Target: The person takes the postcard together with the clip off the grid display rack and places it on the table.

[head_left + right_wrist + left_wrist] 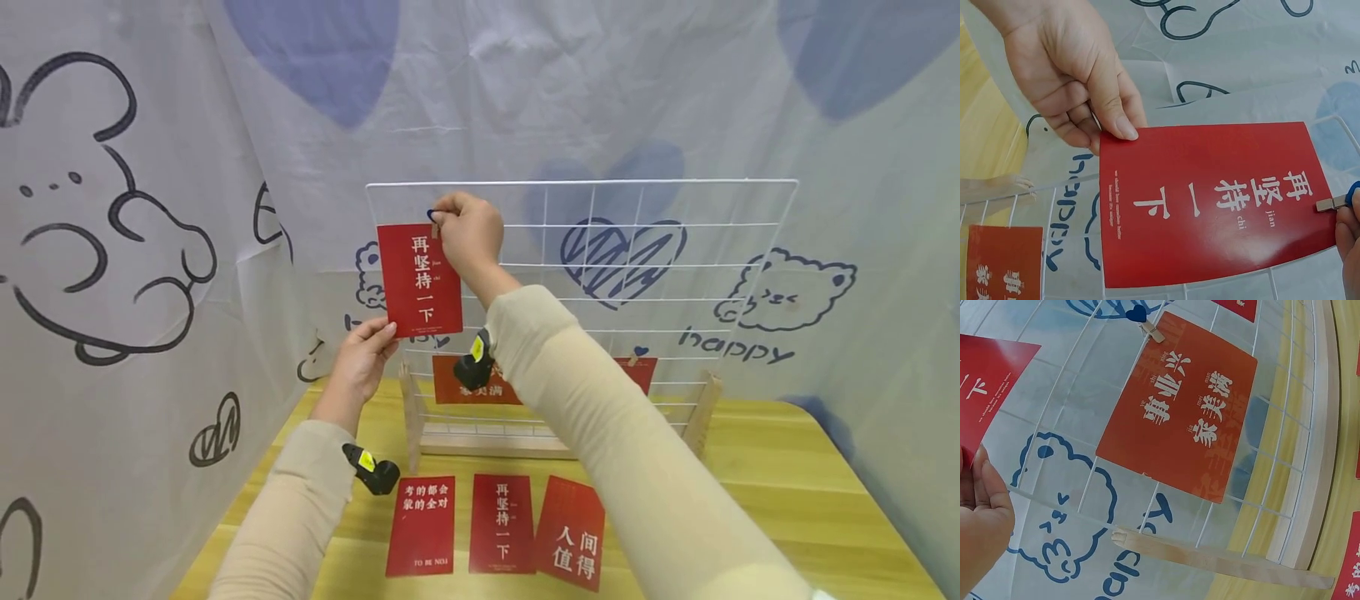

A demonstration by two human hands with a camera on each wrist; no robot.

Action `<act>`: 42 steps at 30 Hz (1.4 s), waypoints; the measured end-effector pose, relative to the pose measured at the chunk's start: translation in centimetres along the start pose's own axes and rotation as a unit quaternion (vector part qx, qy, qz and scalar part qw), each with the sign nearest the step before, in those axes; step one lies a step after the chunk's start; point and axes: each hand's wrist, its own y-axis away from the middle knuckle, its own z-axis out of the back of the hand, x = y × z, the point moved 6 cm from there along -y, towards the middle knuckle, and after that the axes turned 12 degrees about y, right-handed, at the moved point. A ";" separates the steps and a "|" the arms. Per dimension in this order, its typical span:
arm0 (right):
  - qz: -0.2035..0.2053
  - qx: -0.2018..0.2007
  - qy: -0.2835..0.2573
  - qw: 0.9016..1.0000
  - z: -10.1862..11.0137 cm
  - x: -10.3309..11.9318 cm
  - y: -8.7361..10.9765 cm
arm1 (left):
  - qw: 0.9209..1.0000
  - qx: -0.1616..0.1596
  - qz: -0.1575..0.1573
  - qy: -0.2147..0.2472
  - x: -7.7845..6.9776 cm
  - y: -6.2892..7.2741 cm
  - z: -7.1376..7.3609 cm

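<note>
A red card (402,287) with white characters is held up against the upper left of a white wire grid (697,225). My left hand (363,358) pinches the card's lower left corner between thumb and fingers. At its top edge, my right hand (472,237) pinches a small wooden clothespin (1333,204) with a blue heart; the pin's tip overlaps the card's edge. Lower on the grid hangs an orange-red card (1179,412), held by another heart clothespin (1155,331). My right forearm partly hides that row in the head view.
Three red cards lie on the yellow wood-grain table (780,483): a left one (422,525), a middle one (502,533) and a tilted right one (570,533). Wooden feet (701,417) support the grid. Another clipped red card (641,373) hangs at right. Printed cloth surrounds the table.
</note>
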 end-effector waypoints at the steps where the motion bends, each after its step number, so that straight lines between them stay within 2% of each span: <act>1: 0.001 -0.001 -0.002 1.000 0.0 0.0 0.0 | 1.000 -0.003 -0.002 -0.001 0.0 0.0 0.0; 8: 0.002 -0.007 0.005 1.000 0.2 0.1 -0.1 | 1.000 -0.004 -0.012 -0.009 -0.2 0.1 0.1; 16: 0.034 -0.005 -0.005 0.999 1.1 1.0 -0.2 | 1.000 0.009 -0.018 0.000 -0.9 0.2 -0.2; 23: 0.016 -0.005 -0.019 1.000 1.6 0.7 0.1 | 1.000 0.010 -0.013 -0.010 -0.7 0.5 -0.2; 32: -0.018 0.015 -0.104 0.994 2.0 -0.9 0.8 | 0.999 0.027 -0.005 -0.017 0.1 1.5 0.0; 36: -0.032 0.020 -0.150 0.988 2.1 -2.0 1.5 | 0.999 0.029 0.003 -0.015 0.9 2.1 0.0; 42: -0.071 0.008 -0.183 0.980 2.6 -3.6 2.2 | 0.999 0.015 0.026 -0.024 2.2 2.7 0.3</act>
